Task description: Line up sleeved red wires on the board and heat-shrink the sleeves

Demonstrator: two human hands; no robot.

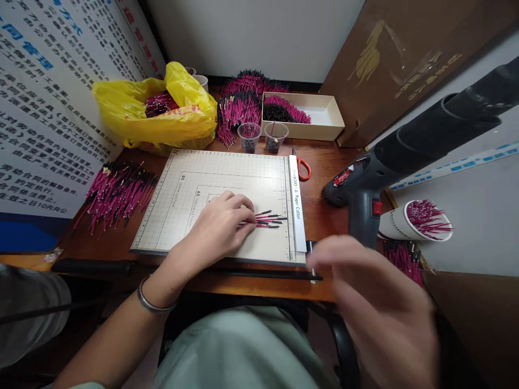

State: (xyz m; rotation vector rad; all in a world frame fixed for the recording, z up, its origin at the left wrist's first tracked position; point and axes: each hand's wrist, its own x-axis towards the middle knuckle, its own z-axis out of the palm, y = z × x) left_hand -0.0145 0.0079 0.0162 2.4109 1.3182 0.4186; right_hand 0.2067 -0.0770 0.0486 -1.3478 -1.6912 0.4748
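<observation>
Wires (268,218), slim, magenta, black-tipped, pinched by left hand (222,222) on gridded board (259,249); right hand (377,294) blurred, grip unclear.

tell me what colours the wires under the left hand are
Magenta with black toward the ends: the wires show best in the head view.
</observation>
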